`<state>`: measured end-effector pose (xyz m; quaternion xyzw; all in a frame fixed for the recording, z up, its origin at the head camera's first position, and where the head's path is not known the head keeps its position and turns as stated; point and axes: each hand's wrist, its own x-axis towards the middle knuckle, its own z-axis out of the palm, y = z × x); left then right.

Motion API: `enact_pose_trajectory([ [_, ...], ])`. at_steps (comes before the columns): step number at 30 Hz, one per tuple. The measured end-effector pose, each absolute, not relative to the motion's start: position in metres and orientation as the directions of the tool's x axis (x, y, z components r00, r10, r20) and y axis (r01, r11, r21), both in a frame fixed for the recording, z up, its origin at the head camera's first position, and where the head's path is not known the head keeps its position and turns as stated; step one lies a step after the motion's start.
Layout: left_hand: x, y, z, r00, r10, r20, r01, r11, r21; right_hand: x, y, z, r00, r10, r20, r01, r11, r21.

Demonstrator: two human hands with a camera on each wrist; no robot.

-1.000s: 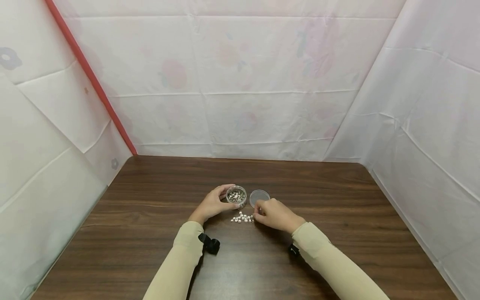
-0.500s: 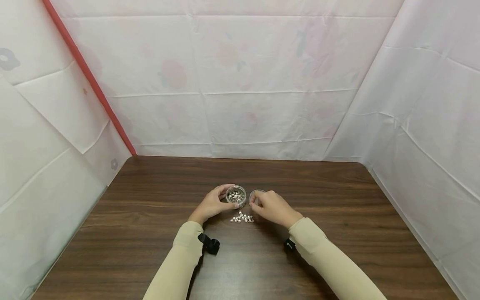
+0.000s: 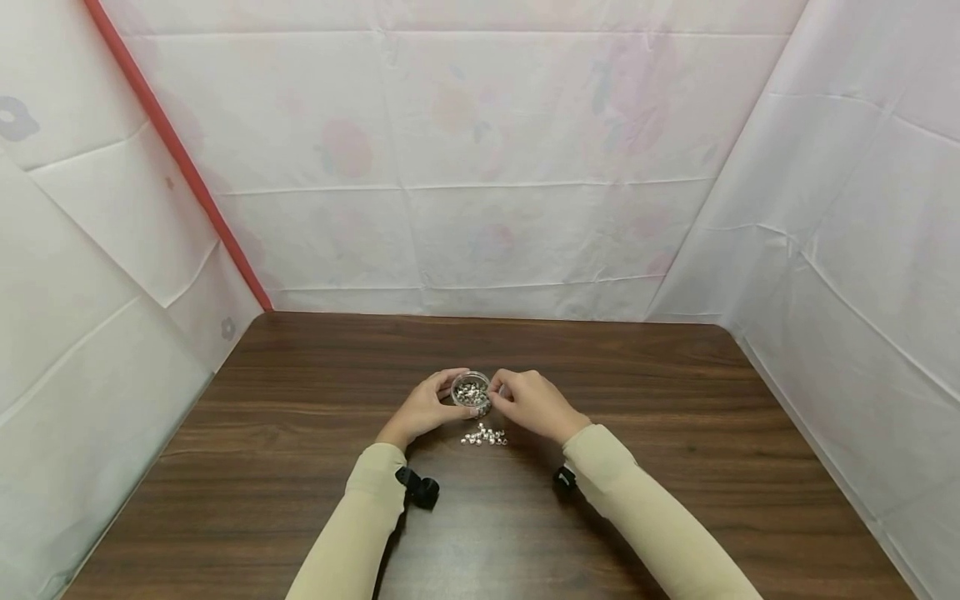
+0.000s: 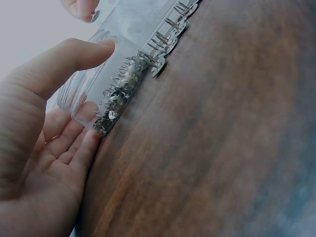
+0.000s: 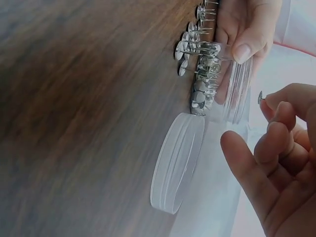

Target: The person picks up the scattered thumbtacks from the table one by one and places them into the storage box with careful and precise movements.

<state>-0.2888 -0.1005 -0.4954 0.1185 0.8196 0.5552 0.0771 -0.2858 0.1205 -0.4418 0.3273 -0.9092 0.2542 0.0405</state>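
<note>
My left hand [image 3: 426, 410] grips a clear round jar [image 5: 238, 96] from the left, thumb on the near side and fingers behind. Silver thumbtacks [image 4: 118, 96] fill its lower part, and its top is uncovered. At the jar's right rim is my right hand [image 3: 534, 404]. A single thumbtack [image 5: 260, 98] is pinched at its fingertips, head outward, level with the jar's mouth in the right wrist view. Several more thumbtacks [image 3: 482, 435] lie loose on the table in front of the jar, many with points up.
A clear round lid [image 5: 170, 168] lies on the brown wooden table [image 3: 315, 367] right of the jar, mostly covered by the right hand in the head view. White cloth walls [image 3: 480, 242] enclose the back and sides.
My right hand has moved from the right end of the loose thumbtacks, up across the lid and leftward to the jar's rim. The left hand and jar have hardly moved.
</note>
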Motion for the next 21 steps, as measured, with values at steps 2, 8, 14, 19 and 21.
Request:
enact_pose_trajectory([
  [2,-0.289,-0.1,-0.495,-0.96,0.28,0.003,0.107,0.355,0.929,-0.287,0.118,-0.442,-0.786,-0.571,0.234,-0.611,0.663,-0.433],
  [8,-0.285,-0.101,-0.486,-0.954,0.3,-0.017,0.09,0.34,0.936,-0.291,0.11,-0.441,-0.789,-0.571,0.225,-0.606,0.667,-0.433],
  [14,-0.274,-0.1,-0.466,-0.944,0.329,-0.025,0.097,0.349,0.932,-0.298,0.1,-0.443,-0.788,-0.572,0.23,-0.614,0.695,-0.375],
  [19,-0.281,-0.101,-0.48,-0.948,0.317,-0.024,0.093,0.348,0.933,-0.303,0.093,-0.444,-0.794,-0.569,0.216,-0.607,0.717,-0.343],
  [21,-0.286,-0.101,-0.488,-0.951,0.307,-0.023,0.091,0.351,0.932,-0.305,0.091,-0.445,-0.797,-0.566,0.212,-0.603,0.724,-0.335],
])
